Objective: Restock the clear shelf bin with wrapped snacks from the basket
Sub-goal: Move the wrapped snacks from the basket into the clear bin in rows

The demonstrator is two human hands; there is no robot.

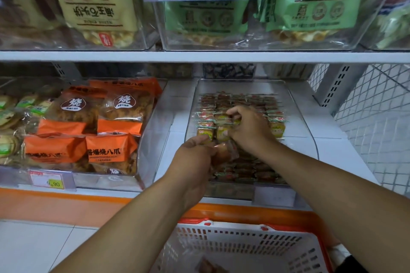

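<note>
Head view: both hands reach into the clear bin point(306, 117) on the lower shelf point(328, 126). The left hand point(193, 162) has its fingers curled round a small bundle of brown wrapped snacks point(226, 153) at the near part of the bin. The right hand point(248, 127) pinches a wrapped snack point(224, 117) among the rows of wrapped snacks point(239, 98) already lying in the bin. Below, the white basket point(233, 244) with an orange rim sits close to the person, with one brown packet point(208, 266) on its bottom. Orange bags point(111, 150) fill the neighbouring bin to the left.
</note>
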